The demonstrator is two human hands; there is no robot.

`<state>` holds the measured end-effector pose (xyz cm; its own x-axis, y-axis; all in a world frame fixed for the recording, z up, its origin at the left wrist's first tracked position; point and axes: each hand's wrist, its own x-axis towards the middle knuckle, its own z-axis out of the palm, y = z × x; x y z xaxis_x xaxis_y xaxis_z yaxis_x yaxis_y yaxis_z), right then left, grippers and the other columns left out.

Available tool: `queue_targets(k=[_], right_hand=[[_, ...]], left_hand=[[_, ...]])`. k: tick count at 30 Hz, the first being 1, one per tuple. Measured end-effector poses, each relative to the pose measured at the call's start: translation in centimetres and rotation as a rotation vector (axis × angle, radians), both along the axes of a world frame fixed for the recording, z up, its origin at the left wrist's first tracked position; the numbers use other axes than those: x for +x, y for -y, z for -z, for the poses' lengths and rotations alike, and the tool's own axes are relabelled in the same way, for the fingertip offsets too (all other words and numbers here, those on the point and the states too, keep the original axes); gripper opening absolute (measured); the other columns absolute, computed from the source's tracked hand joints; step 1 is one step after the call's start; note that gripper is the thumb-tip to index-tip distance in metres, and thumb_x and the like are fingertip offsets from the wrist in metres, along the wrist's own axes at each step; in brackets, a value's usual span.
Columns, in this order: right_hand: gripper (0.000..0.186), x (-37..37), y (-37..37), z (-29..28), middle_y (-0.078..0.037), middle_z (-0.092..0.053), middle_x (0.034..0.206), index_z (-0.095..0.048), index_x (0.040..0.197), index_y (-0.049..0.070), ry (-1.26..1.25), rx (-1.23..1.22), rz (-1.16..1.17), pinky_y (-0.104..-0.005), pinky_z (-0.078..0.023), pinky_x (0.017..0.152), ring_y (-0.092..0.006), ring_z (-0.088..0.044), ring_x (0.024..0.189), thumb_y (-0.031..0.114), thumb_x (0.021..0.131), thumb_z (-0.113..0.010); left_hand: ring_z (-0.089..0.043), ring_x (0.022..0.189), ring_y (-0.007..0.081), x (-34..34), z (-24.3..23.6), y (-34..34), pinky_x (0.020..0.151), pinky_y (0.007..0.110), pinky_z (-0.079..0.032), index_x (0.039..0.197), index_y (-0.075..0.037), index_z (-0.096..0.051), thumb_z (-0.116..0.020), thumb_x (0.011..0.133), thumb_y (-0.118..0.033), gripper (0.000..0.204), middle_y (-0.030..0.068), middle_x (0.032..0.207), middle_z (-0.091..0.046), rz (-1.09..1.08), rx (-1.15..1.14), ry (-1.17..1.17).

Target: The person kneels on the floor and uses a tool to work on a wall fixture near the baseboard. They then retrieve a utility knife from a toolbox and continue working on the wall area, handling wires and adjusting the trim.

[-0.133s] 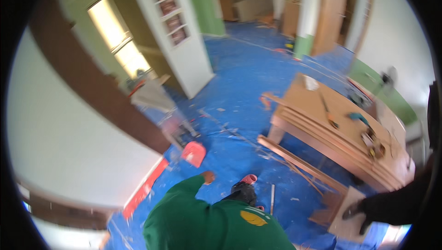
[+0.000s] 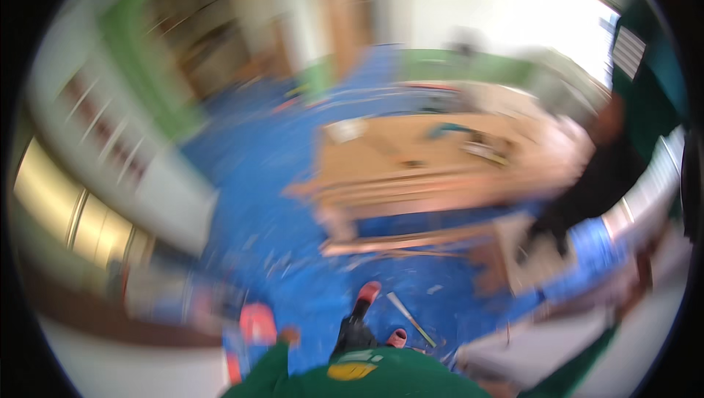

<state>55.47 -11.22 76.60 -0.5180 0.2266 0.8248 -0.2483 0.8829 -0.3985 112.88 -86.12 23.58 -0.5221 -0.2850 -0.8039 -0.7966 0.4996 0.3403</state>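
Observation:
My left hand [image 2: 290, 336] hangs low at my left side, at the end of a green sleeve. It is small and smeared by motion, so its fingers cannot be made out. Nearest to it is a red dustpan-like thing [image 2: 257, 322] on the blue floor covering [image 2: 286, 273]. My right hand does not show clearly anywhere. In front of my pink footwear [image 2: 369, 292] lies a thin pale strip [image 2: 411, 317].
A wooden workbench [image 2: 381, 134] bears a teal power tool [image 2: 447, 130] and other tools. Long planks [image 2: 411, 240] lie before it. At right another person in dark trousers [image 2: 587, 193] stands by a board [image 2: 513, 259]. A white partition [image 2: 147, 149] rises at left.
The view has swung to the right, so the workbench and the other person now sit further left in the picture. My left hand stays low beside me.

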Motion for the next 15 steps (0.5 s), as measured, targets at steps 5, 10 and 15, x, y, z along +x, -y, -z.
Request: queue_targets(k=[5,10,15], right_hand=[[0.060,-6.8,11.9,1.0,-0.020,-0.069,0.118,-0.057,0.135,0.003,0.035,-0.128,0.061,-0.0418,-0.054,0.089,-0.0323,-0.068,0.102,0.027,0.085,-0.079],[0.036,4.6,5.7,-7.3,-0.014,-0.071,0.114,-0.068,0.120,0.003,-0.167,-0.018,0.436,-0.0377,-0.055,0.085,-0.0266,-0.070,0.093,0.018,0.089,-0.074],[0.017,13.4,6.0,-14.3,-0.014,-0.073,0.101,-0.070,0.099,0.000,-0.377,0.112,0.588,-0.0378,-0.054,0.082,-0.0281,-0.071,0.088,0.015,0.092,-0.070]], left_hand=[[-0.067,0.091,0.0327,-27.6,-4.9,8.2,0.079,0.050,-0.052,0.101,-0.007,-0.071,-0.056,0.094,-0.035,0.033,0.0170,0.102,-0.071,-0.207,0.055,-0.381],[-0.065,0.089,0.0285,-52.4,-11.3,-4.0,0.076,0.046,-0.051,0.106,-0.006,-0.070,-0.058,0.094,-0.033,0.032,0.0145,0.101,-0.070,0.170,0.323,-0.633],[-0.064,0.086,0.0243,-55.2,-12.9,-12.7,0.074,0.041,-0.051,0.110,-0.004,-0.069,-0.061,0.094,-0.031,0.032,0.0120,0.101,-0.070,0.346,0.563,-0.636]])
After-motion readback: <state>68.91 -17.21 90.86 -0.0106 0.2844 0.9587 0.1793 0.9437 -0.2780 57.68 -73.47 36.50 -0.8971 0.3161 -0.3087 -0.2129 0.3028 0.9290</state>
